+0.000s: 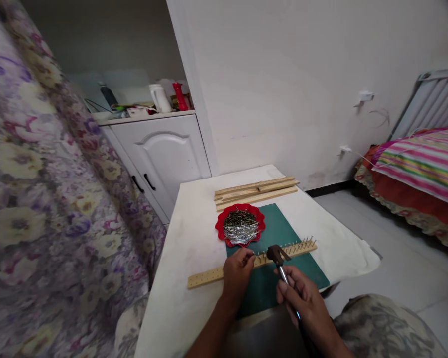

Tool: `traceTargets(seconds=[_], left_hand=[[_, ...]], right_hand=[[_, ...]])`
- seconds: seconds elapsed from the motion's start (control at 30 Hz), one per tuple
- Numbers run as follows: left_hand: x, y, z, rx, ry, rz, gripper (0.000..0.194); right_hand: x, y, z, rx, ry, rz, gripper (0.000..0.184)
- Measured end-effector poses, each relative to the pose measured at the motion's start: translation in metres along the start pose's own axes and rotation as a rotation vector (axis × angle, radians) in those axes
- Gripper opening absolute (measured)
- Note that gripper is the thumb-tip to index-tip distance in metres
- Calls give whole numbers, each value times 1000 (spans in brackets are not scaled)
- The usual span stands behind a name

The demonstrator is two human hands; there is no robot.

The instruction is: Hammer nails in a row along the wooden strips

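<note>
My right hand [302, 298] is wrapped round the shaft of a claw hammer [280, 263]. The dark hammer head is over a long wooden strip [207, 277] that lies across a green mat [263, 293]. Nails [302, 245] stand in rows along the strip's right part, some of them leaning. Small dots or holes mark its left part. At the strip's middle, just left of the hammer head, my left hand [239, 271] is closed, thumb and finger pinching what looks like a nail, mostly hidden. Beyond it, a red scalloped dish [219, 226] holds many loose nails [242, 226].
Several wooden strips [256, 191] lie at the far side of the white-covered table [168, 298]. A floral curtain [78, 209] hangs at the left, beside a white cabinet [171, 154]. To the right is a bed [425, 159] with a striped cover.
</note>
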State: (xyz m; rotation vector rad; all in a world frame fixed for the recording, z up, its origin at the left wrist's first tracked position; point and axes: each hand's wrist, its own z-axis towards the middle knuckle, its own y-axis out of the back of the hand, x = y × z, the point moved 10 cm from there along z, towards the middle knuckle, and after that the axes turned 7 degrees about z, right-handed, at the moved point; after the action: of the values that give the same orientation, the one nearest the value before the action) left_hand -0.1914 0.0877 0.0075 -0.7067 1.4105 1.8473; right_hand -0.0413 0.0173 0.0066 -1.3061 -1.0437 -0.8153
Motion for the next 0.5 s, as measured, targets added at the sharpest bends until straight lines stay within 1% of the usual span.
traceTargets(seconds=[0.13, 0.23, 0.33, 0.5], left_hand=[[0, -1, 0, 8, -6, 21, 13], [0, -2, -1, 11, -4, 37, 15], [-1, -2, -2, 9, -1, 34, 16], [3, -6, -3, 37, 31, 9, 16]], right_hand=[[-3, -15, 8, 105, -32, 35, 27], [-3, -27, 13, 155, -39, 17, 25], [-4, -33, 17, 159, -53, -22, 24], [-7, -34, 19, 130, -83, -62, 28]])
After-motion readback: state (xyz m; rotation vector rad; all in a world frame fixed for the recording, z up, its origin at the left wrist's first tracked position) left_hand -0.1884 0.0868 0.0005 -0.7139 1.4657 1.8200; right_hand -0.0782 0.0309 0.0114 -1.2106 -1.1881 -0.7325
